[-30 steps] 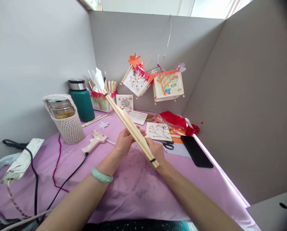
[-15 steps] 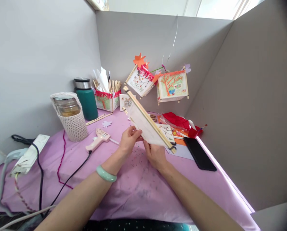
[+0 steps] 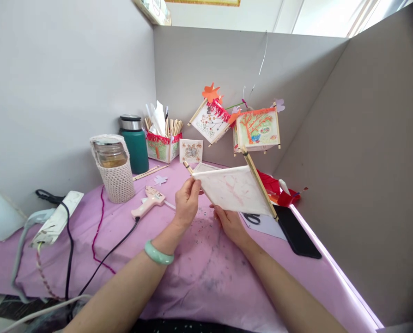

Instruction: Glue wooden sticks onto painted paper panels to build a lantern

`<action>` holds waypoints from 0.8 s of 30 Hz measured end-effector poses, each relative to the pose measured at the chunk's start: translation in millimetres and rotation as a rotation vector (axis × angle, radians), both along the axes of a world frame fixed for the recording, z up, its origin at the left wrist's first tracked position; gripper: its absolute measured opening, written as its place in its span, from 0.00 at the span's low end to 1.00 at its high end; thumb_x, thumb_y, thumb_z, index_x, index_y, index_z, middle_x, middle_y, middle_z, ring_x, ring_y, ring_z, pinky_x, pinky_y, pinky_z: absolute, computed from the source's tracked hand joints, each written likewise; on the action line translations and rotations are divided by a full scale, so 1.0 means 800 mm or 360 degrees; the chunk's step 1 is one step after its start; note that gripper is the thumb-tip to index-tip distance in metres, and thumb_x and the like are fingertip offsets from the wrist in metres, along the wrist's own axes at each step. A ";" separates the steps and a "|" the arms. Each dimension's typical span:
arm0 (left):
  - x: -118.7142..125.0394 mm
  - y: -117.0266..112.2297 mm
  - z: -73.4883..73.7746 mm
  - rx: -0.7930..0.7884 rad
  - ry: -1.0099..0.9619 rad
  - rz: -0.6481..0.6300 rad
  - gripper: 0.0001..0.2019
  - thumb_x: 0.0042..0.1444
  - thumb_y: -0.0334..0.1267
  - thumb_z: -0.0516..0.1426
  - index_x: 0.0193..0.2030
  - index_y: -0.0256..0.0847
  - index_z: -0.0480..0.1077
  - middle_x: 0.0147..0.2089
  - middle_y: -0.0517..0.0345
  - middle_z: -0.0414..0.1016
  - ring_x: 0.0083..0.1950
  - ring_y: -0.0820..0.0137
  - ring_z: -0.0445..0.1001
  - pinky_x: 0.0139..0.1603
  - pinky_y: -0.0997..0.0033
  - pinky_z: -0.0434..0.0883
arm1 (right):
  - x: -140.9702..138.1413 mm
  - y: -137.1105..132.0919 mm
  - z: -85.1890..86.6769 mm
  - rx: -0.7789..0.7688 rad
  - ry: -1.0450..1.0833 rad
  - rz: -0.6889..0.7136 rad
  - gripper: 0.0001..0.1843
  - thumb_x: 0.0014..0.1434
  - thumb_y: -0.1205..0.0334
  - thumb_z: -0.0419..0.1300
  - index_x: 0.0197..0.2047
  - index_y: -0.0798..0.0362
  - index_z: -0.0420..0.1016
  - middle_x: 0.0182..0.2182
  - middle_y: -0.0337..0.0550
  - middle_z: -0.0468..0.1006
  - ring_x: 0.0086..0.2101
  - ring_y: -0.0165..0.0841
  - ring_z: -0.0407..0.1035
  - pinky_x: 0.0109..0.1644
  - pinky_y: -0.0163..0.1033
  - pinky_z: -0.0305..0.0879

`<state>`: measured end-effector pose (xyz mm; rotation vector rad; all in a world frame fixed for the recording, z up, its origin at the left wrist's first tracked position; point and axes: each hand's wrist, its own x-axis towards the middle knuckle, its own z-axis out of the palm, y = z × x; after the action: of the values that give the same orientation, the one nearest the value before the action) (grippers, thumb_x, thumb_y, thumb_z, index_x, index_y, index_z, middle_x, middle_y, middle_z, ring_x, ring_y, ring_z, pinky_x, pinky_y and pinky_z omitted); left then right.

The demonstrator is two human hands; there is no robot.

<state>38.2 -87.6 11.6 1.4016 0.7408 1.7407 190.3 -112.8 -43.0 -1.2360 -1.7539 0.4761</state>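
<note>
Both my hands hold a square paper panel (image 3: 234, 189) framed with wooden sticks, above the pink tablecloth (image 3: 199, 273). Its blank back with faint pink marks faces me. My left hand (image 3: 187, 202), with a green bangle on the wrist, pinches the panel's left corner. From below, my right hand (image 3: 230, 223) grips the panel's lower edge. One wooden stick (image 3: 260, 185) runs along the panel's right side.
A pink glue gun (image 3: 148, 201) with a black cord lies left of my hands. A jar in a crochet sleeve (image 3: 112, 169), a green flask (image 3: 134, 143) and a box of sticks (image 3: 163, 138) stand at the back. Two painted lanterns (image 3: 241, 125) hang ahead. A black phone (image 3: 298, 233) and scissors (image 3: 251, 218) lie to the right.
The panel has turned from edge-on to showing its blank back, and has swung to the right. My hands stayed in about the same place, and my view shifted so everything sits further right.
</note>
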 end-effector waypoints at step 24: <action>-0.007 0.002 -0.003 0.0015 0.0107 0.0250 0.12 0.58 0.46 0.51 0.35 0.40 0.69 0.29 0.60 0.69 0.31 0.73 0.70 0.34 0.75 0.69 | 0.000 -0.002 0.001 -0.0033 -0.0131 0.0073 0.21 0.64 0.51 0.45 0.40 0.54 0.75 0.22 0.39 0.70 0.28 0.33 0.66 0.35 0.38 0.63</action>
<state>32.4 -86.3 9.0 1.4475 0.9014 1.8257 190.5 -114.5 -42.1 -1.2477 -1.8545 0.4773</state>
